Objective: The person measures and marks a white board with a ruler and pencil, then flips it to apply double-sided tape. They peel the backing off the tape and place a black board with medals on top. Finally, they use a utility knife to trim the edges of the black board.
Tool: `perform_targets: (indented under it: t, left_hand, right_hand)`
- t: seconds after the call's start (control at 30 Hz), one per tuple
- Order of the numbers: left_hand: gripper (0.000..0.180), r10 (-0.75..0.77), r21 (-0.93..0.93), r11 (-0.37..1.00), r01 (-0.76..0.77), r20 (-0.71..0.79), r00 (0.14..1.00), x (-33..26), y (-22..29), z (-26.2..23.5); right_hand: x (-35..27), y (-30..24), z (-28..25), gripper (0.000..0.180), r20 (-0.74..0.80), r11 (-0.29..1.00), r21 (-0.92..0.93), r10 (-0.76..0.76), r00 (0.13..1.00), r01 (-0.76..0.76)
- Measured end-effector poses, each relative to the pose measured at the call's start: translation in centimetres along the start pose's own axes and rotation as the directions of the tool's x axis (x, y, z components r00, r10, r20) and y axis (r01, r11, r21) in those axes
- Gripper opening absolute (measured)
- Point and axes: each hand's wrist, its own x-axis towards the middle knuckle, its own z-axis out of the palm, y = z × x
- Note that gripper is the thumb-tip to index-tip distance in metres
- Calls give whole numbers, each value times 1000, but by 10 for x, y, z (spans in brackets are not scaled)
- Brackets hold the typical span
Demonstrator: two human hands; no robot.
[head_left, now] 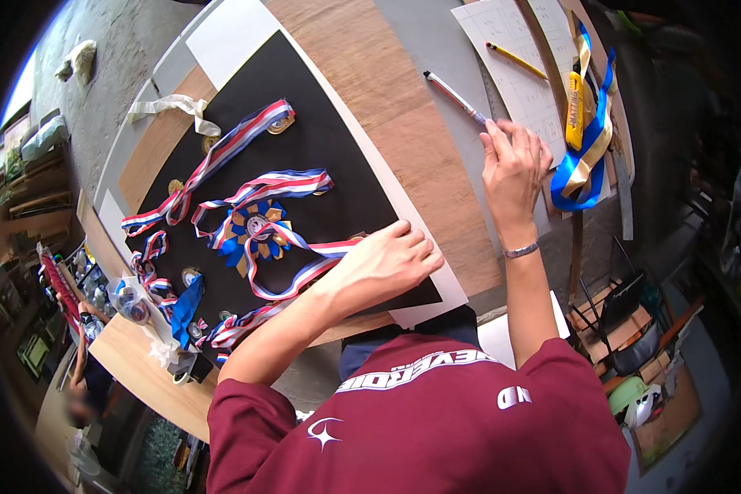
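My left hand (387,262) lies flat, fingers spread narrow, on the near right corner of the black board (321,140), covering a ribbon end. My right hand (512,165) pinches the tip of a grey pen (453,96); its fingers hide the grip. I count one blue rosette (253,229) mid-board and at least four striped ribbon medals (222,156); those at the near left edge are tangled, hard to separate. One yellow pencil (517,60) lies far right on paper (519,74), beside a yellow knife (575,111).
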Motion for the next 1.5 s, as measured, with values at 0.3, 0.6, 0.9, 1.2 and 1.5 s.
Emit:
perform_targets:
  t: [0.3, 0.6, 0.9, 1.2, 1.5]
  left_hand:
    - [35, -129, -47, 990, 135, 109, 986, 18, -13, 23]
    - [29, -255, -174, 960, 217, -234, 938, 8, -6, 23]
    - [22, -463, -362, 873, 326, -409, 787, 10, 2, 32]
    - [18, -484, -428, 845, 319, -362, 797, 22, 15, 37]
    - [11, -597, -705, 680, 202, -373, 710, 55, 18, 32]
  right_hand:
    - [-4, 31, -23, 6, 82, 975, 196, 90, 993, -105]
    - [1, 136, -71, 17, -84, 796, 371, 543, 836, -479]
    - [17, 153, -27, 37, -5, 961, -21, 275, 961, -275]
    - [9, 164, -19, 52, 56, 870, 259, 421, 905, -420]
    - [-45, 120, -68, 51, 604, -509, 750, 269, 750, -422]
